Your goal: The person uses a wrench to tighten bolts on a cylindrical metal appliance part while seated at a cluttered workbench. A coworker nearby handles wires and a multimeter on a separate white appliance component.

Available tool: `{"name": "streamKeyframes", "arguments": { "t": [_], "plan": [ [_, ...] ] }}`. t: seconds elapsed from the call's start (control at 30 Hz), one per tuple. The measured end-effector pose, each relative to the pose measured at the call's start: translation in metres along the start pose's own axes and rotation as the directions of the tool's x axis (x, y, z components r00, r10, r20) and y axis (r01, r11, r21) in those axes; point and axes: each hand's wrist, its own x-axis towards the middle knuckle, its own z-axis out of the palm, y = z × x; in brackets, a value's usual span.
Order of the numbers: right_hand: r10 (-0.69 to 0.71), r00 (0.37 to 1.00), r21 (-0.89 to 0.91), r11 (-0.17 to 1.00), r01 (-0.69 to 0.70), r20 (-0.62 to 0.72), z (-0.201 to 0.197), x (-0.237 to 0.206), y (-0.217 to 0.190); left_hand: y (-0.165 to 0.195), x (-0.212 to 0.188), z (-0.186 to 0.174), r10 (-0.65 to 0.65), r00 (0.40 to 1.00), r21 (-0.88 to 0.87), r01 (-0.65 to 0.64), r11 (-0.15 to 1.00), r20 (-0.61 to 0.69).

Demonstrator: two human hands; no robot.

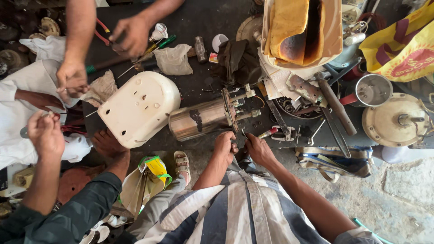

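One shiny metal cylinder (201,119) lies on its side near the front edge of the dark tabletop (199,18), its long axis running left to right and tilted a little, the right end higher. That right end carries a round plate with pale terminals and bolts (242,106) pointing right; the left end points at a cream plastic casing (140,108) that lies just beside it.

Both of the wearer's hands sit at the table edge below the plate end. The left hand (224,145) is curled into a loose fist, and the right hand (257,149) pinches something small and dark; what it is cannot be told.

Around the cylinder lie screwdrivers (156,47), a hammer (337,108), a wrench (316,132), rags and a metal cup (373,89). A scorched cream housing (300,31) stands behind, and a round metal disc (398,119) lies at right. Other people's hands work at the left and far side. Below the tabletop shows a rough concrete floor (398,190).
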Motion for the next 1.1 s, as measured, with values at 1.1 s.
{"name": "streamKeyframes", "arguments": {
  "t": [1.1],
  "plan": [
    [-0.266, 0.927, -0.542, 0.754, 0.372, 0.266, -0.015, 0.042, -0.022, -0.007, 0.0, 0.018, 0.408, 0.912, 0.312, -0.377, 0.872, -0.039]
  ]
}}
